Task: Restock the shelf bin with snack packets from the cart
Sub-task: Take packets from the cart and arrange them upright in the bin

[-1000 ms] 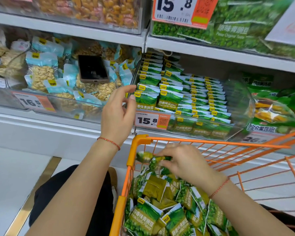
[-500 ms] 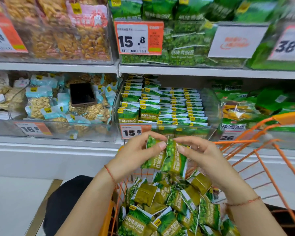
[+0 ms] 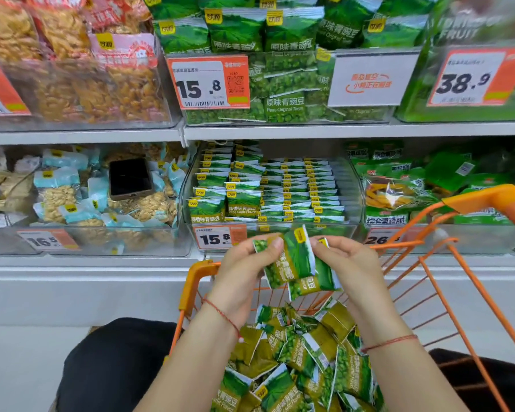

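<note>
Both hands hold green pea snack packets [image 3: 295, 263] just above the orange cart [image 3: 470, 281], in front of the shelf bin. My left hand [image 3: 244, 272] grips the packets from the left, thumb on top. From the right, my right hand [image 3: 345, 269] pinches them. The clear shelf bin [image 3: 351, 185] on the middle shelf holds neat rows of the same green packets [image 3: 268, 188] behind a 15.8 price tag [image 3: 217, 237]. Many loose green packets [image 3: 304, 358] lie piled in the cart below my wrists.
A dark phone [image 3: 130, 178] lies on the nut packets in the bin to the left. A bin of mixed green packs [image 3: 399, 191] stands to the right. The upper shelf [image 3: 280, 132] carries larger pea bags and price tags. A dark knee [image 3: 113, 361] is left of the cart.
My left hand left the shelf edge and my right hand rose from the cart; both now meet on the packets. The view tilted up, showing the upper shelf.
</note>
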